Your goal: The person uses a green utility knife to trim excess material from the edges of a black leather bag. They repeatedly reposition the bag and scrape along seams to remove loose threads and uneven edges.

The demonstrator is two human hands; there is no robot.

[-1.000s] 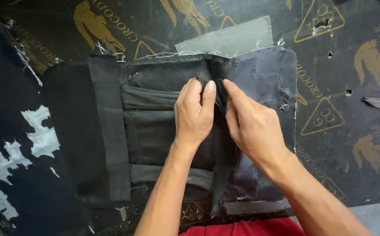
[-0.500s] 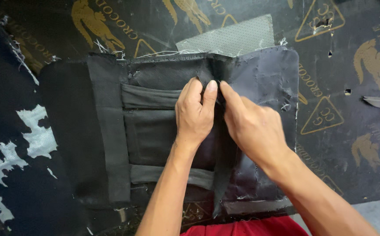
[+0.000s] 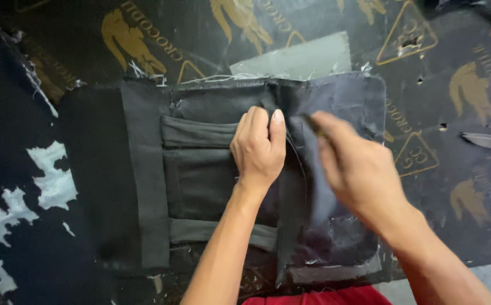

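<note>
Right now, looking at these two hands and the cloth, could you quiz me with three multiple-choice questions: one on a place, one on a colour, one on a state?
1. Where does the left hand rest?
A. on the black fabric piece
B. on the grey sheet
C. in the air above the table

2. What colour are the printed figures on the dark table covering?
A. white
B. gold
C. red

3. How does the right hand look?
A. sharp and flat on the table
B. blurred, beside the fabric's middle fold
C. out of view

Answers:
1 A, its fingers press on the fabric.
2 B, the animal and triangle prints are gold.
3 B, its outline is smeared in the picture.
</note>
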